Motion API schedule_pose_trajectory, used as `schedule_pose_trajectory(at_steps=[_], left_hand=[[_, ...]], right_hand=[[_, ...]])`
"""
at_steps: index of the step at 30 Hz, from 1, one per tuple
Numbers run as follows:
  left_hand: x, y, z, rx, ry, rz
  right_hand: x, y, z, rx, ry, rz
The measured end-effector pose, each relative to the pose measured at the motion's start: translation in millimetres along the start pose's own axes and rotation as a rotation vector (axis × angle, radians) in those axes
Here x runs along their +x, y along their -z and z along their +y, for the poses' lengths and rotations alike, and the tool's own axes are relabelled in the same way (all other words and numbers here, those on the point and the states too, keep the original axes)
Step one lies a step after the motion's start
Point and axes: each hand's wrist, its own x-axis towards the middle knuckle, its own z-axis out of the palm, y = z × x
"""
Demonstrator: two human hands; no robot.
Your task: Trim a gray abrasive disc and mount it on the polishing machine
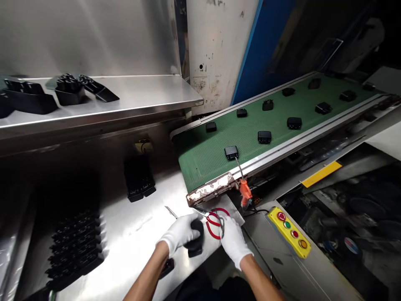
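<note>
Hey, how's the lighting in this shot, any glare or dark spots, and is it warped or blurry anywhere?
Head view: glare streaks the steel back panel and shelf; the black trays at lower left sink into shadow; the conveyor belt slightly bows, wide-angle distortion; the left hand, gripping a black part, and right hand are bright and sharp; the far right is dim.
</note>
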Motion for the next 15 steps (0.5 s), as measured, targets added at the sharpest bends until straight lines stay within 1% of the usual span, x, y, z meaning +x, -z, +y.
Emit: schedule_pose_trajectory(at_steps=[2,4,6,8,12,14,15], left_hand=[[15.0,13.8,-12.0,0.043,0.024,0.074],[21.5,28.5,-26.4,0.141,0.043,0.180],[20.7,39.7,-37.9,0.286,0.060,0.296],[15.0,46.3,-43.1,0.418,0.053,0.369],[-1.1,52.3,-37.9,0.640,0.010,0.494],[-7.8,46.3,-33.2,0.675,0.039,0.574],[-10.3,37.4,-31.2,0.619,0.063,0.587]], right_hand=[[-0.2,3.6,-2.1,0.022,-0.006,0.034],[-2.6,6.2,-2.1,0.061,-0.016,0.045],[-7.4,6.8,-0.1,0.109,-0.017,0.042],[-14.0,5.8,3.1,0.158,-0.010,0.046],[-28.8,7.0,13.7,0.261,-0.016,0.103],[-36.0,12.5,24.0,0.305,-0.031,0.149],[-39.4,16.7,31.1,0.322,-0.044,0.173]])
